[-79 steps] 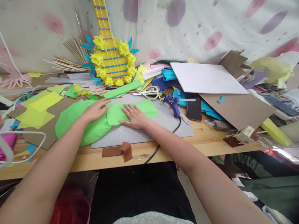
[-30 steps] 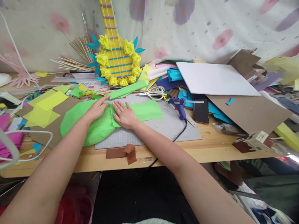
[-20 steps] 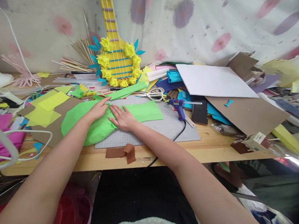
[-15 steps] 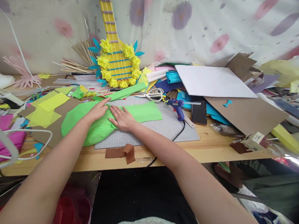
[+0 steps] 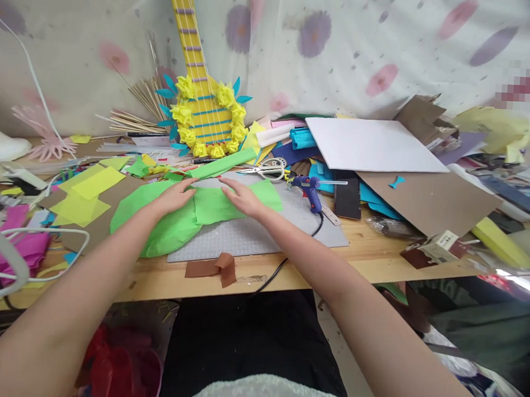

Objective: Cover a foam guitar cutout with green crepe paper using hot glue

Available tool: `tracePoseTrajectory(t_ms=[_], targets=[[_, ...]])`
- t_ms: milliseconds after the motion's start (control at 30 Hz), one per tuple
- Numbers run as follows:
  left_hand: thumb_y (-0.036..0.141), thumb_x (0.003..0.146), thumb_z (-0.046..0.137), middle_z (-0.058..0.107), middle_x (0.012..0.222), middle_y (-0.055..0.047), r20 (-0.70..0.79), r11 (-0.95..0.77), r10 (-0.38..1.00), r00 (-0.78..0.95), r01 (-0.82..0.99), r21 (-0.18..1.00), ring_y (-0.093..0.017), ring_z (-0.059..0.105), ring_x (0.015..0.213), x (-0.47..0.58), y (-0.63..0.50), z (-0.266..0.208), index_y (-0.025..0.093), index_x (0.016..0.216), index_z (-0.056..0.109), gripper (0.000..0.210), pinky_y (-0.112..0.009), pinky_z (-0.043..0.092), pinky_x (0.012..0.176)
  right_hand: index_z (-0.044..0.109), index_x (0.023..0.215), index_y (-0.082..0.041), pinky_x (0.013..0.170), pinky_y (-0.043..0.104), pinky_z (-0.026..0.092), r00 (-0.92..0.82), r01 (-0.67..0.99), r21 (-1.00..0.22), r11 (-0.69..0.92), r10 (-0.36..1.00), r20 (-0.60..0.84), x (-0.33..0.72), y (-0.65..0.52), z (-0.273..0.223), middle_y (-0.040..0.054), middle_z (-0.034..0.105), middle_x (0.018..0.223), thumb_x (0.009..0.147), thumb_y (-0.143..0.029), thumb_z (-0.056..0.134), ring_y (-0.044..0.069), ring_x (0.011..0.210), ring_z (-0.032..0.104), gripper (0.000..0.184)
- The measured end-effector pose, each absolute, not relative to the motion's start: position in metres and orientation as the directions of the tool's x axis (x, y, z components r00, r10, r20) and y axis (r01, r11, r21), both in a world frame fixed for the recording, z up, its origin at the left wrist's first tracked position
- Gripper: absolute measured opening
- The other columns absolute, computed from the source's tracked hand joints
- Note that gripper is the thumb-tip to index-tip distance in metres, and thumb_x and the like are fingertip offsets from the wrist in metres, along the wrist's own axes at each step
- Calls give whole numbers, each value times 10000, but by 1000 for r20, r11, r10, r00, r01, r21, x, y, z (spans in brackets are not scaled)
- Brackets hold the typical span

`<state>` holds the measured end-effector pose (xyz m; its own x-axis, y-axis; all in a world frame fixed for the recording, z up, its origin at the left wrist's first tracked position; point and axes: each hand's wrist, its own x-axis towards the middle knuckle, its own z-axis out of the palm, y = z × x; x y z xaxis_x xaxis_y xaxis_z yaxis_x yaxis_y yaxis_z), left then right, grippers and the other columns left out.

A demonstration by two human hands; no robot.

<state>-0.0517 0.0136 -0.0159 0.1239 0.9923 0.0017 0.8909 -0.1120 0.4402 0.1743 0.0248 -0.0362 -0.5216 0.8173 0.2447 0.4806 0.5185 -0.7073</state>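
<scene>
Bright green crepe paper covers a flat shape lying partly on the grey cutting mat (image 5: pixel 245 238), the mat serving here for every bearing. The shape's rounded part (image 5: pixel 169 241) spreads over the mat's left end and past its left edge; a straight green strip (image 5: pixel 215 206) runs from it across the mat toward the right.

The left hand (image 5: pixel 176 197) is spread over the rounded part, near the mat's left edge. The right hand (image 5: pixel 243 198) is above the strip, over the middle of the mat. The fingers of both are extended, parted from each other and gripping nothing; whether the right ones touch the strip, I cannot tell.

Scissors (image 5: pixel 273 170) lie at the mat's far edge, and a purple glue gun (image 5: pixel 308 192) rests on its right part. A dark phone (image 5: pixel 348 198) is just beside the mat's right edge. A brown paper strip (image 5: pixel 201 268), one end folded over, sits on the worktop (image 5: pixel 153 288) just in front of the mat's near edge. Beyond the mat, slightly left, stands a yellow guitar-shaped piece (image 5: pixel 211 121) ringed with paper flowers; translucent yellow sheets (image 5: pixel 97 182) lie to the mat's left.
</scene>
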Motion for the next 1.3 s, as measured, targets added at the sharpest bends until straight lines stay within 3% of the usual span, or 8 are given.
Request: tracePoseTrajectory(t_ms=[167,267,367,533,733,933,1167,1300], targets=[[357,888,335,456,1473,-62,-42,-358,922,385,889,286,-233,390,1378,-15,0,-8,196,1332,545,517,-404,266,1161,702,966,-179,854,320,450,-330,727,-567,387,921,206,264,10,-30,83,709,1056,891,-329,445,207,965,635,307],[469,898,343,234,1568,-114,-212,-407,867,451,886,221,-253,247,1443,10,-12,-9,146,1461,367,649,-409,238,1164,614,672,-191,632,275,378,-267,833,-477,281,959,98,306,-4,-31,37,658,700,902,-419,421,168,679,582,377],[529,886,358,77,1572,-190,-341,-376,846,410,912,163,-279,70,1468,22,-17,-14,51,1502,229,789,-426,156,1179,463,561,-202,552,266,285,-106,918,-379,121,993,60,333,-13,-28,9,557,573,854,-490,497,147,589,503,412],[602,841,393,36,1562,-198,-373,-363,832,410,912,193,-302,19,1461,22,-16,-17,56,1507,214,880,-464,154,1173,407,585,-216,558,272,291,216,927,-333,-171,971,104,351,-16,-22,21,567,609,811,-594,524,172,624,526,455],[636,847,364,44,1585,-152,-441,-337,813,380,925,177,-281,77,1473,21,-15,0,100,1514,222,867,-399,180,1168,515,801,-209,664,325,392,391,885,-293,-361,919,52,366,-7,-39,89,646,864,824,-556,525,250,819,618,347],[460,883,450,558,1371,-114,-182,-335,924,337,941,42,-266,517,1257,31,-3,-3,174,1314,537,524,-347,392,1036,423,1050,-176,745,370,429,377,874,-376,-308,918,126,365,4,-50,136,638,994,812,-382,547,267,867,623,338],[382,859,553,599,1270,-115,-73,-402,913,402,915,15,-265,525,1204,46,6,-18,177,1208,592,406,-344,401,1015,402,999,-208,791,357,455,423,765,-636,-103,825,375,359,-4,-41,77,623,974,723,-326,574,214,859,603,346],[382,867,547,586,1273,-131,-22,-412,911,413,910,41,-270,512,1209,56,11,-22,151,1283,534,476,-346,390,1016,459,967,-191,733,348,480,407,675,-738,-19,843,351,359,6,-42,61,614,857,739,-308,513,183,747,579,262]])
